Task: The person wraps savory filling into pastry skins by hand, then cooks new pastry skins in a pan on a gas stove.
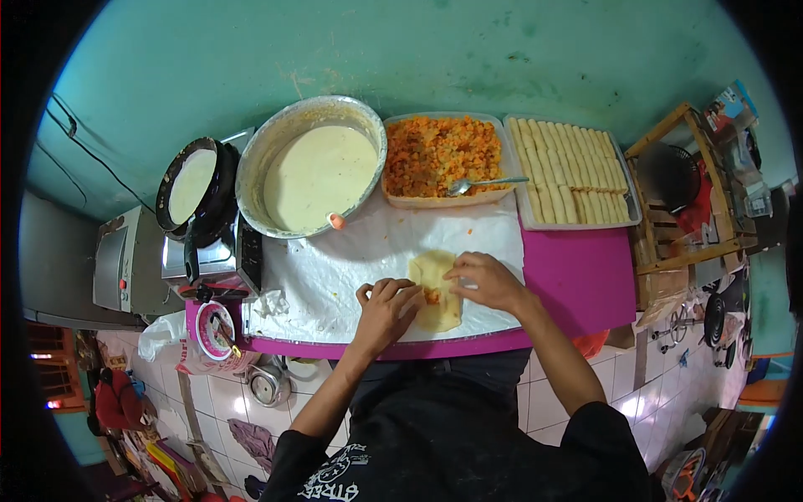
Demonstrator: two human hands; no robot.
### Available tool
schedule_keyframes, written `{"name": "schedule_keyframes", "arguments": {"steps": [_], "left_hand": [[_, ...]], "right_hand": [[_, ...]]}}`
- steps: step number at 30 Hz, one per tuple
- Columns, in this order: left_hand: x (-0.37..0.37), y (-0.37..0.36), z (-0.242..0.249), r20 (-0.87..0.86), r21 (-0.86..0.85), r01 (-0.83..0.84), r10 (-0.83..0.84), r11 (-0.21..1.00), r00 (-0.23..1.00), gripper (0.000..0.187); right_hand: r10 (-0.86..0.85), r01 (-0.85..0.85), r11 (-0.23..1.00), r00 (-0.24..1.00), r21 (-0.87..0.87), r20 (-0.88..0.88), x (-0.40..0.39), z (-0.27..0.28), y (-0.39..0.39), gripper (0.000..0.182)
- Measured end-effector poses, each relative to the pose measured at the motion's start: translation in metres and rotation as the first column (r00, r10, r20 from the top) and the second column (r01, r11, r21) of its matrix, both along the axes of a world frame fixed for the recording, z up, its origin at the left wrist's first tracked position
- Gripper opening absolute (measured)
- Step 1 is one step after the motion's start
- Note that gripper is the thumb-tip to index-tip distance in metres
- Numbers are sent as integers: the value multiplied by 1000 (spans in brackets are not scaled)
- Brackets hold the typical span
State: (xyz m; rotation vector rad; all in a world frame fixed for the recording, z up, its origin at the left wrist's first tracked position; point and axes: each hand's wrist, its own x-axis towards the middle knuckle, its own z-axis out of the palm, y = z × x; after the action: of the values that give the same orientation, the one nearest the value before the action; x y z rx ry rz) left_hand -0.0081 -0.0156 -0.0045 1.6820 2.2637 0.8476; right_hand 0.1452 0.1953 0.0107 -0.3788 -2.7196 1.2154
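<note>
A thin, pale yellow wrapper (437, 316) lies on the white sheet near the table's front edge, with a little orange filling (432, 295) at its middle. My left hand (390, 309) is at the wrapper's left side, fingers bent, fingertips near the filling. On the right side, my right hand (487, 283) has its thumb and fingers curled at the wrapper's edge, which looks partly folded inward. Behind stands a container of diced orange filling (443, 151) with a spoon (485, 182) in it. Rows of pale rolls (569, 163) fill a container at the right.
A large pot of pale batter (322, 180) stands at the back left, with a ladle handle at its rim. Left of it, a black pan (191, 186) sits on a stove (219, 263). A pink-rimmed bucket (216, 330) is at the front left, a wooden rack (698, 251) at the right.
</note>
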Motion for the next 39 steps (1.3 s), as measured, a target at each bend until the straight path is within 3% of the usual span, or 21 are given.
{"name": "schedule_keyframes", "arguments": {"steps": [2, 5, 7, 11, 13, 15, 17, 21, 23, 26, 29, 33, 35, 36, 37, 39], "left_hand": [[-5, 6, -4, -38, 0, 37, -37, 999, 999, 34], [-6, 15, -5, -96, -39, 130, -133, 991, 986, 34], [0, 22, -4, -138, -45, 123, -128, 991, 982, 32], [16, 29, -10, -202, 0, 28, -27, 1000, 979, 24], [22, 26, -10, -193, 32, -10, 16, 999, 981, 25], [24, 25, -10, -180, 62, -42, 52, 997, 982, 26], [24, 21, -10, -60, 15, -55, 56, 998, 997, 40], [25, 26, -17, -89, -22, -71, 69, 997, 994, 43], [27, 23, -10, -115, 64, -118, 125, 991, 985, 40], [19, 3, 0, -59, 91, -65, 71, 994, 996, 36], [18, -22, -6, -64, 28, 14, -12, 1000, 998, 27], [20, -26, -19, -68, 36, 49, -47, 998, 997, 18], [21, -22, -25, -111, 53, 50, -44, 997, 993, 17], [22, -14, -25, -31, 100, -58, 61, 993, 998, 16], [23, -6, -24, 55, 137, -165, 159, 977, 986, 15], [22, 11, -20, 116, 143, -250, 235, 958, 965, 15]], "right_hand": [[155, -157, 964, 988, 215, 27, 5, 3, -8, 29], [127, -140, 933, 990, 332, 62, 0, -7, -23, 31], [102, -123, 873, 992, 472, 69, -5, -15, -30, 35], [24, -73, 859, 994, 507, 103, -5, -6, -44, 39], [-22, 45, 872, 998, 488, -52, -3, -2, -47, 38], [-15, 46, 891, 997, 452, -71, 0, -3, -46, 39], [-16, 51, 910, 996, 412, -87, 4, -7, -47, 39], [-7, 25, 906, 999, 422, -43, 1, -18, -48, 38], [-20, 36, 910, 999, 414, -42, 4, -15, -51, 39], [-85, 144, 919, 981, 368, -173, 25, 2, -50, 33], [8, 1, 959, 999, 282, -31, 51, 2, -48, 20], [34, -17, 967, 998, 252, -61, 52, -19, -53, 16], [-108, 119, 990, 984, 75, -144, 42, -18, -53, 14], [-105, 117, 990, 984, 75, -146, 35, -18, -52, 14], [-213, 218, 976, 960, 8, -181, 27, -20, -50, 15], [-361, 347, 931, 921, -110, -148, 14, -16, -42, 15]]}}
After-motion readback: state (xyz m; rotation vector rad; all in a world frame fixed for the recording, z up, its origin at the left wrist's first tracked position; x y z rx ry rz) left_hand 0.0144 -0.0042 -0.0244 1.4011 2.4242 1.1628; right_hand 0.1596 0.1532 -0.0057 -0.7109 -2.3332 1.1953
